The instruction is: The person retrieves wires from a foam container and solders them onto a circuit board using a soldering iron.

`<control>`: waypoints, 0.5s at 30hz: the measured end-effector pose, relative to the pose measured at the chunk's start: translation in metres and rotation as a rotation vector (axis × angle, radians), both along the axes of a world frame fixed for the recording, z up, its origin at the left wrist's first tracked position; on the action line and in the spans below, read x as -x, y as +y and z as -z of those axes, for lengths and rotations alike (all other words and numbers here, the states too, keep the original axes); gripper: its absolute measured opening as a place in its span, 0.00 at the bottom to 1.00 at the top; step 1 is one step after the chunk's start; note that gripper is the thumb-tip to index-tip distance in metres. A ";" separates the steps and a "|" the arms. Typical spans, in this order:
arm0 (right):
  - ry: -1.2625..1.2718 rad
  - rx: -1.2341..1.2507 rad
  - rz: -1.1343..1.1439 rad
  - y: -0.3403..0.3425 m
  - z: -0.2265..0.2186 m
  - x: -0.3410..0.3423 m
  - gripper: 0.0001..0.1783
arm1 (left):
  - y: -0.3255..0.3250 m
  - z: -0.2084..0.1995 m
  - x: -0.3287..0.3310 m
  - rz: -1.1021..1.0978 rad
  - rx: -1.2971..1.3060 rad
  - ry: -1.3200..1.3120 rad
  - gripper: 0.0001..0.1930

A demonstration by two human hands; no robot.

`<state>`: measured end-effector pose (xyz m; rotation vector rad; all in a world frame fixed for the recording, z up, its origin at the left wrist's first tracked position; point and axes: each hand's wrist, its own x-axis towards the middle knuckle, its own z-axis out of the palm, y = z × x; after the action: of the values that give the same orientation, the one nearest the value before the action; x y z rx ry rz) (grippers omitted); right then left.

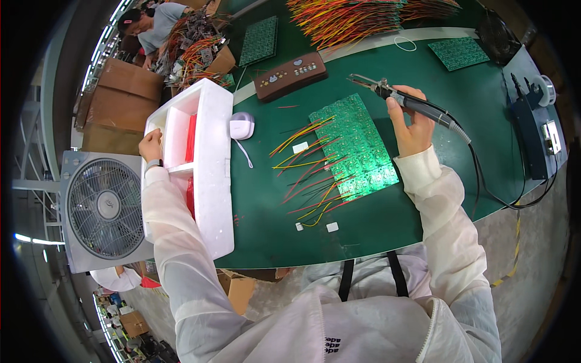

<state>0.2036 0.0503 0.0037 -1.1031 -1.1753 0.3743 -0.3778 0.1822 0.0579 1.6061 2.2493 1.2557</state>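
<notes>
My right hand [413, 124] is closed around the grip of a soldering iron [417, 107], whose metal tip points up and left above the far part of a green circuit board panel [363, 151]. Red, yellow and black wires [305, 158] stick out from the panel's left side. At the far left, my left hand [151, 145] reaches into a compartment of a white foam box [213, 157]; its fingertips are hidden, so I cannot tell what they hold. Red wires [191, 139] lie in the neighbouring compartment.
A brown pencil case [290, 77] and a lilac earphone case [242, 125] lie on the green mat. Wire bundles [351, 21] fill the far edge. The iron's cable runs to a blue station [535, 133] at right. A fan [108, 204] stands left; another person [154, 27] sits beyond.
</notes>
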 end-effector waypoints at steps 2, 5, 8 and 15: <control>-0.019 0.010 -0.013 -0.001 -0.002 0.002 0.12 | -0.003 -0.001 0.005 0.004 -0.045 -0.032 0.09; -0.022 0.001 -0.012 -0.001 -0.002 0.002 0.12 | -0.006 -0.005 0.000 -0.012 -0.041 -0.002 0.10; -0.036 -0.008 -0.010 0.000 -0.002 0.001 0.11 | -0.010 -0.012 -0.017 -0.040 -0.004 0.140 0.11; -0.061 0.001 -0.019 -0.001 -0.002 -0.001 0.11 | -0.018 -0.019 -0.029 0.015 0.068 0.055 0.11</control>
<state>0.2047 0.0492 0.0055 -1.1115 -1.2396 0.3579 -0.3488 0.1646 0.0768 1.6496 2.2811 1.1317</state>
